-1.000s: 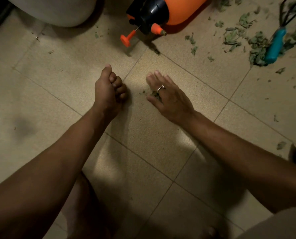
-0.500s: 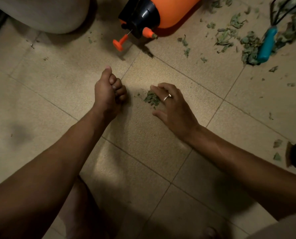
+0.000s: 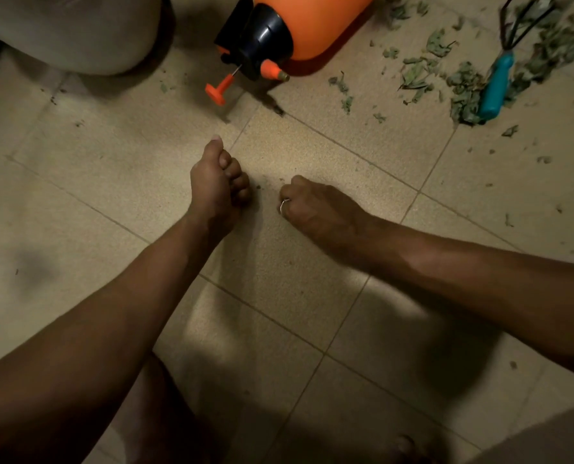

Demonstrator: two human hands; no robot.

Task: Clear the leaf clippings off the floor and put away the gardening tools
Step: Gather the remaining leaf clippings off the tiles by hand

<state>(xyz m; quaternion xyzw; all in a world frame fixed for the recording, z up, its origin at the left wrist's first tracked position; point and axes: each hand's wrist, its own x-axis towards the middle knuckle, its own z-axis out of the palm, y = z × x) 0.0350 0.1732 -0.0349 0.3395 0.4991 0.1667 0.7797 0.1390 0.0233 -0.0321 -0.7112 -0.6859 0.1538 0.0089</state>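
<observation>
Small pile gone: right hand clenches round it; left hand fisted, contents unseen. Most leaf clippings remain, 1 o'clock.

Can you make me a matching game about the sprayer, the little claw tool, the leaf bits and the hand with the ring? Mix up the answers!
Things:
1. pressure sprayer
2. hand cultivator
3. leaf clippings
4. right hand

Descriptions:
A. teal handle, dark prongs
B. green, scattered in bits
C. orange with a black cap
D. fingers curled, wearing a ring

Pairs: 1-C, 2-A, 3-B, 4-D
</observation>
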